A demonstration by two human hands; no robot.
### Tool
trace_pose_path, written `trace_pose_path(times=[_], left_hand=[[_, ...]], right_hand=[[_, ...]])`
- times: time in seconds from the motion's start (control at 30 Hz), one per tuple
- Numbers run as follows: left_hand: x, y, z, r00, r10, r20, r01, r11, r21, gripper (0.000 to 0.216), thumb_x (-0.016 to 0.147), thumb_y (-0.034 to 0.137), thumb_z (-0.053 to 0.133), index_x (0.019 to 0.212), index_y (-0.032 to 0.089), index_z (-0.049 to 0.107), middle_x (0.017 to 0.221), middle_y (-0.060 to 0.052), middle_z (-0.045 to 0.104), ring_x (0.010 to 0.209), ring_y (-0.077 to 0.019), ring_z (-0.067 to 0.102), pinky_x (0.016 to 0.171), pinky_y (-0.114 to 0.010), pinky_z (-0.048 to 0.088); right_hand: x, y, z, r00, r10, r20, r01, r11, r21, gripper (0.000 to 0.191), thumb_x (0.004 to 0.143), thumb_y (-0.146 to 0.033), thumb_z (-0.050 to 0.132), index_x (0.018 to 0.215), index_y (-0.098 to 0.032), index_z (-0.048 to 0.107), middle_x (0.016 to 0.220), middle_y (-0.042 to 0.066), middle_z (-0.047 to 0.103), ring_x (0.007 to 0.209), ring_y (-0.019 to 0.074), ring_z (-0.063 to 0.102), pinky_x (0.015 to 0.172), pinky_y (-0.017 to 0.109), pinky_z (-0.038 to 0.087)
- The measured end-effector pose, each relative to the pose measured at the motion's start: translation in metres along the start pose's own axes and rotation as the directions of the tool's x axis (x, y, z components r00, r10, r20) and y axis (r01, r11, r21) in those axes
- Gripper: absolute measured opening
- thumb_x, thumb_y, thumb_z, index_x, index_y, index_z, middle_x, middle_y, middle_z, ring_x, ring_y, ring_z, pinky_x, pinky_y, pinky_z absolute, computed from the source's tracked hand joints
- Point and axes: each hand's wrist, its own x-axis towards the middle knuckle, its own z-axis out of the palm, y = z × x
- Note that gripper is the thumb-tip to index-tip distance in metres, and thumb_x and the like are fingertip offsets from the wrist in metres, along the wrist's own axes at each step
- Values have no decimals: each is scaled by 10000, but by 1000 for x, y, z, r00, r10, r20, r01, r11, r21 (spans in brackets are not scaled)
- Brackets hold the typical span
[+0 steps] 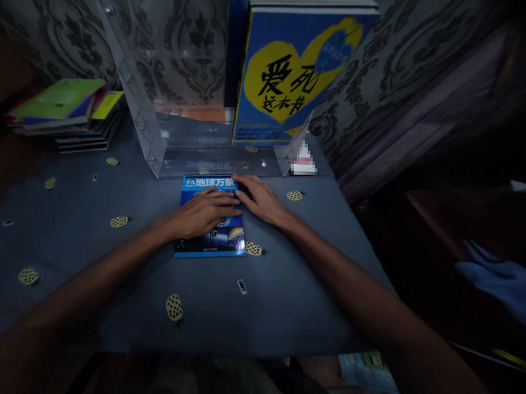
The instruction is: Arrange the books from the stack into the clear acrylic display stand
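Note:
A blue book (209, 241) with white lettering along its top lies flat on the cloth-covered table. My left hand (207, 211) rests across the middle of its cover with the fingers stretched out, hiding part of the picture. At the book's upper right edge lies my right hand (260, 200), fingers extended and its fingertips touching the cover's side. Neither hand is wrapped around anything. Just behind the book stands a clear acrylic book rack (159, 150), holding an upright blue book with a yellow heart (266, 114) at its right side.
A stack of thin books (61, 106) lies at the table's back left. The dark blue tablecloth (126, 272) carries pineapple prints. Patterned wallpaper (191, 31) rises behind. Beyond the table's right edge, a blue cloth (497, 280) lies in the dark.

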Motion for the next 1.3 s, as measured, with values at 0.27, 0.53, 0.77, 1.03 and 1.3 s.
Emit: trace_pose_path(times=[0.27, 0.53, 0.77, 1.03, 1.3], left_hand=[[-10, 10, 2, 1000, 8, -29, -7, 1000, 19, 385, 1009, 180, 453, 1337, 263, 637, 1447, -74, 589, 1384, -245, 478, 1157, -488, 336], [-17, 19, 3, 996, 90, -25, -88, 995, 45, 408, 983, 140, 459, 1344, 237, 622, 1388, -87, 626, 1382, -261, 474, 1161, -512, 340], [-23, 26, 2, 990, 140, -32, -139, 990, 40, 366, 1009, 176, 462, 1338, 224, 614, 1413, -81, 611, 1374, -244, 486, 1163, -487, 342], [-24, 52, 1, 998, 68, 12, -69, 981, 183, 605, 984, 591, 496, 1376, 134, 561, 1418, -151, 597, 1356, -309, 493, 1136, -515, 360], [-26, 63, 15, 993, 89, -76, -61, 950, 307, 421, 1031, 417, 494, 1267, 95, 628, 1307, -156, 671, 1284, -290, 573, 1097, -468, 421]], right_hand=[[-1, 3, 0, 999, -19, 28, 20, 999, -29, 501, 988, -416, 483, 1428, -178, 501, 1434, 140, 592, 1335, 295, 527, 1121, 530, 418], [-3, 1, -5, 996, -38, 83, 43, 997, -66, 620, 968, -548, 501, 1455, -166, 469, 1510, 158, 521, 1390, 315, 478, 1148, 529, 380], [-5, 2, -7, 989, -48, 141, 62, 994, -95, 671, 970, -599, 483, 1492, -182, 418, 1578, 161, 436, 1445, 309, 417, 1169, 542, 338], [-7, -4, -9, 987, -60, 150, 81, 988, -133, 632, 1004, -590, 423, 1486, -179, 422, 1587, 164, 422, 1465, 290, 396, 1176, 532, 328], [-16, -15, -7, 992, -60, 114, 76, 987, -142, 525, 1012, -491, 459, 1429, -174, 500, 1545, 168, 483, 1466, 300, 400, 1161, 542, 341]])
